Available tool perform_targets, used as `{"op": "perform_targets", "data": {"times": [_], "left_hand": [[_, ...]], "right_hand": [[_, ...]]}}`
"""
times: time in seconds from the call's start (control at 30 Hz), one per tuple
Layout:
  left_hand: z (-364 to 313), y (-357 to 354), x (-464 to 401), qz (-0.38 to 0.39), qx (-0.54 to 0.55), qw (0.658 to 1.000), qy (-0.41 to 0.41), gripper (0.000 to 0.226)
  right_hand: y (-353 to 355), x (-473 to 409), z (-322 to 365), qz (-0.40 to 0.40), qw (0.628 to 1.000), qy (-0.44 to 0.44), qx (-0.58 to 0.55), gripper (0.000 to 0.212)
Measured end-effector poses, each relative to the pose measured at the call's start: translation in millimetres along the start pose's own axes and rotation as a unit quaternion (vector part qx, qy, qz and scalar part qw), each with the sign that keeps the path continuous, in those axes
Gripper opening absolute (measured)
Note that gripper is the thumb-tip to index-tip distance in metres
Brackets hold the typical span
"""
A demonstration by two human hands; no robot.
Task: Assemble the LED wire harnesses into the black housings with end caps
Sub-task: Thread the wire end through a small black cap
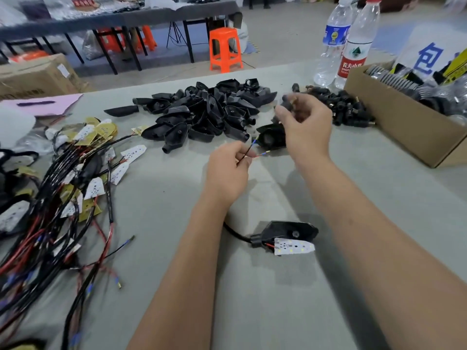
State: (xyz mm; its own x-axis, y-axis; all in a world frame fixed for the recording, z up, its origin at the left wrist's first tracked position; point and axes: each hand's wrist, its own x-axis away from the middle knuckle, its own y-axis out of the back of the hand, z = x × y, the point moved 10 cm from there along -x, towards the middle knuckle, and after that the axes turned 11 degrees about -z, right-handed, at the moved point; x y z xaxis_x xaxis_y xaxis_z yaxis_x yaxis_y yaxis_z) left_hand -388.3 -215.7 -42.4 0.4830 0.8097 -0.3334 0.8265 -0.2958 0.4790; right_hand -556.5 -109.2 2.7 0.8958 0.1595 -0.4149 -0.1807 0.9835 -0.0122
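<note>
My left hand (228,170) pinches the thin red and black wire ends (255,150) of a harness, their blue tips pointing right. My right hand (305,125) is raised above the table and holds a small black end cap (286,103) between thumb and fingers. A black housing (271,136) lies just below that hand. Near my forearms lies another black housing (290,231) with a cable, and a white LED board (294,246) sticks out beside it. A heap of black housings (202,112) covers the middle of the grey table.
A tangle of wire harnesses with LED boards (63,198) fills the left side. Loose black end caps (346,107) lie beside a cardboard box (404,122) of parts at right. Two water bottles (351,41) stand at the back. An orange stool (225,49) stands beyond the table.
</note>
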Motion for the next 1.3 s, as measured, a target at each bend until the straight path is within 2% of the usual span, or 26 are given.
{"op": "perform_targets", "data": {"times": [0.17, 0.23, 0.3, 0.4, 0.5, 0.7, 0.93, 1.07, 1.2, 1.3], "left_hand": [[8.3, 30.9, 30.3, -0.044, 0.048, 0.997, 0.047, 0.013], [13.3, 41.4, 40.3, -0.059, 0.086, 0.993, 0.06, 0.007], [16.5, 49.1, 48.7, -0.06, 0.117, 0.989, 0.064, 0.009], [20.0, 56.4, 52.5, -0.071, 0.146, 0.984, 0.071, 0.007], [20.0, 55.4, 50.9, -0.07, 0.143, 0.984, 0.076, 0.008], [21.6, 51.5, 48.1, -0.058, 0.135, 0.986, 0.081, 0.01], [24.6, 45.3, 46.8, -0.054, 0.132, 0.985, 0.094, 0.016], [28.7, 36.6, 48.5, -0.022, 0.189, 0.974, 0.125, 0.031], [33.5, 43.0, 51.0, -0.072, 0.239, 0.955, 0.157, 0.013], [36.6, 40.1, 50.9, -0.054, 0.305, 0.93, 0.196, 0.013]], "right_hand": [[22.0, 65.5, -28.8, -0.054, 0.975, -0.176, -0.122, 0.013], [16.7, 85.3, -37.8, -0.034, 0.954, -0.244, -0.168, 0.011], [7.1, 99.3, -37.1, 0.025, 0.944, -0.267, -0.193, 0.012], [-2.6, 110.8, -29.0, 0.108, 0.942, -0.248, -0.198, 0.012], [-4.3, 114.1, -23.1, 0.137, 0.944, -0.232, -0.192, 0.005], [-6.1, 114.1, -22.8, 0.148, 0.947, -0.221, -0.179, 0.006], [-3.3, 112.3, -15.8, 0.141, 0.975, -0.141, -0.102, 0.012], [3.1, 108.2, -20.0, 0.107, 0.972, -0.164, -0.127, 0.011], [-5.2, 112.6, -18.2, 0.151, 0.969, -0.151, -0.125, 0.018], [0.4, 108.9, -23.4, 0.116, 0.968, -0.173, -0.138, 0.019]]}}
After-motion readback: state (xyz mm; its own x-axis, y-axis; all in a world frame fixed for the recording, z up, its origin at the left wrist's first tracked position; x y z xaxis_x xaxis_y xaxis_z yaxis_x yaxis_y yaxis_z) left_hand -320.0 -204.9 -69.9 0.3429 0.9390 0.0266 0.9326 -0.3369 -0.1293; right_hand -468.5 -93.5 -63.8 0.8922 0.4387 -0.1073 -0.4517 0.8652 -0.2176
